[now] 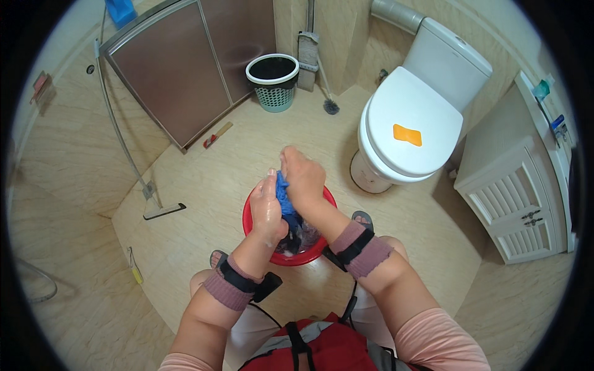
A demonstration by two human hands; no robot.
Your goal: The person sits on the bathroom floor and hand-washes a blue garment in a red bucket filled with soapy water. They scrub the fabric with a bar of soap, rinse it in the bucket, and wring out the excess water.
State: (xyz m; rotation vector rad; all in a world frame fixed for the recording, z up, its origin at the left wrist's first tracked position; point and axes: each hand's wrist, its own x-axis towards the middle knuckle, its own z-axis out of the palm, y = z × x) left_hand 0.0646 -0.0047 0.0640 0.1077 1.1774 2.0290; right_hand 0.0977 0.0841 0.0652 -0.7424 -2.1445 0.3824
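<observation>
A red basin [250, 217] stands on the tiled floor between my knees, with dark wet laundry and suds inside. Above it, both hands grip a blue cloth [284, 196]. My left hand [267, 209] is wet and closed on the cloth's left side. My right hand [303, 176] is closed over its top and right side. The cloth is bunched between the two hands, and much of it is hidden by them.
A white toilet [411, 123] with an orange sponge [407, 134] on its shut lid stands at the right. A white cabinet [520, 198] is further right. A green waste basket [273, 81], a toilet brush [330, 105] and a floor squeegee [162, 211] lie beyond and left.
</observation>
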